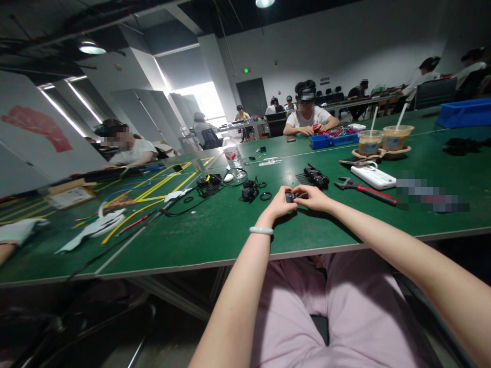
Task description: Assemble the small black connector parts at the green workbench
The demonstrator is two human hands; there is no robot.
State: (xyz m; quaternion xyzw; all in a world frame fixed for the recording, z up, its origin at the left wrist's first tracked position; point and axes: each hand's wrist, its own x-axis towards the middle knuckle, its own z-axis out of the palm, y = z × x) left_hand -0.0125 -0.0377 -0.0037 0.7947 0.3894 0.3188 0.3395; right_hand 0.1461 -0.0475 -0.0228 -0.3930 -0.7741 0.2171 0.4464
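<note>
Both my hands meet over the green table (230, 230) around a small dark part (290, 197), whose kind I cannot make out. My left hand (281, 203), with a pale bangle on its wrist, pinches the part from the left. The fingers of my right hand (312, 198) close on it from the right. Just beyond lies a black ribbed plastic assembly (316, 176). To the left are another black assembly (249, 189) and a black ring (265, 196), with a second ring behind it.
An adjustable wrench (366, 192) with red-black handles and a white power bank (373, 177) lie right. Two iced drinks (397, 139) stand behind them. A water bottle (233, 157), cables and white gloves (95, 227) are left. Across the table a person works by a blue tray (320, 142).
</note>
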